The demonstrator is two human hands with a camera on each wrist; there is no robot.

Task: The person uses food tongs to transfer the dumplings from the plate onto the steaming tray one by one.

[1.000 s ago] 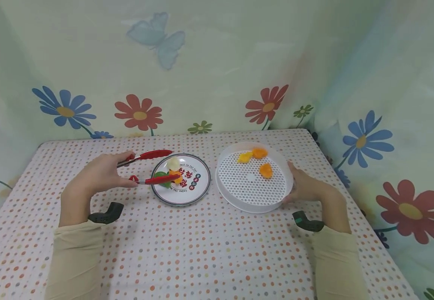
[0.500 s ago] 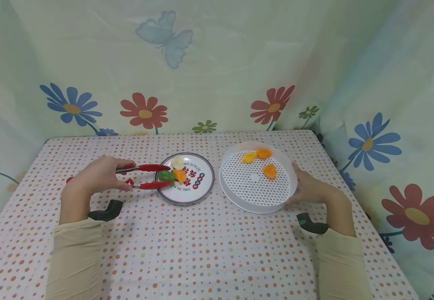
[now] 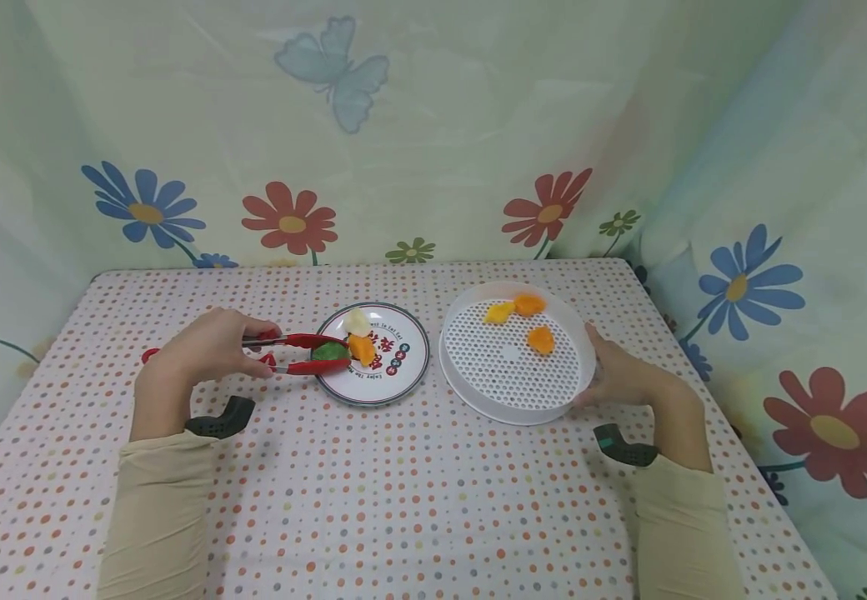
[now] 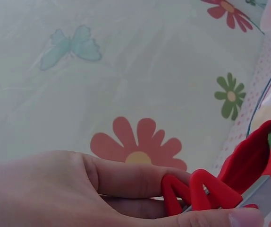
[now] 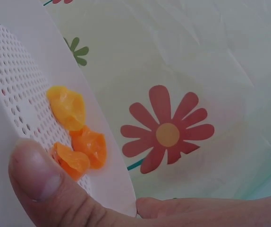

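Pale green backdrop (image 3: pixel 448 125) printed with flowers and a butterfly (image 3: pixel 336 71); dotted cloth (image 3: pixel 373 500) laid over the table. Green piece (image 3: pixel 330 352) is located at the left part of the round white plate (image 3: pixel 343 386), framed between the two red tips of the tongs (image 3: pixel 306 367); whether it is firmly squeezed can't be told. Tongs are gripped by the left hand (image 3: pixel 208 350): arms pinched between thumb on the near side and fingers on the far side, red grips seen at the fingers in the left wrist view. Orange piece (image 3: pixel 362 350) is seated just right of the green one, pale piece (image 3: pixel 357 322) behind it, both on the plate. Red and dark lettering is printed on the plate.

Right of the plate, just apart: white perforated tray (image 3: pixel 493 375). Yellow piece (image 3: pixel 499 312) and rear orange piece (image 3: pixel 529 305) are set side by side toward its back; front orange piece (image 3: pixel 541 340) is placed nearer. Tray's right wall is held by the right hand (image 3: pixel 617 375), thumb and fingers spread along it. Beige sleeves (image 3: pixel 163 517) are worn on both arms.
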